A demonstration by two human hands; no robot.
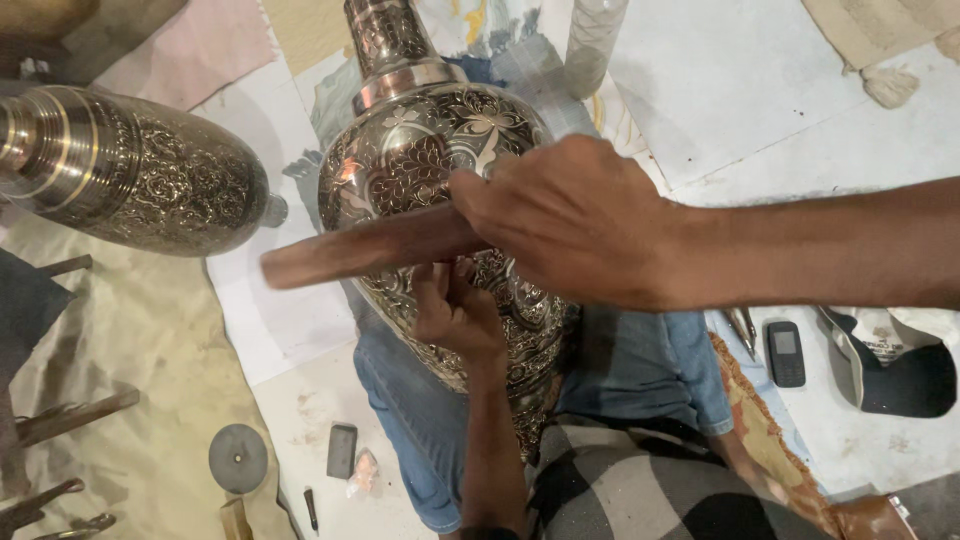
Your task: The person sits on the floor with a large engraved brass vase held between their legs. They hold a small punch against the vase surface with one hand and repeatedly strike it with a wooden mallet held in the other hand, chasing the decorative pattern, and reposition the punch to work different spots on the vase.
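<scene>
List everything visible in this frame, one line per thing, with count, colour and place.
Engraved metal vase: 1, silver-brass, centre, lying across the lap.
Wooden stick: 1, brown, across the vase.
Second engraved vase: 1, brass, upper left.
Mobile phone: 1, black, right floor.
Cap: 1, black and white, far right.
Round disc: 1, grey, lower left.
Small dark block: 1, beside the disc.
Hand tools: several, wooden-handled, left edge.
Cloth sheet: 1, beige, left floor.
Jeans: blue, under the vase.
Left hand: on the vase.
Right hand: grip on the stick.

Engraved metal vase (430, 150) lying across lap, wooden stick (350, 252) held against it
</scene>
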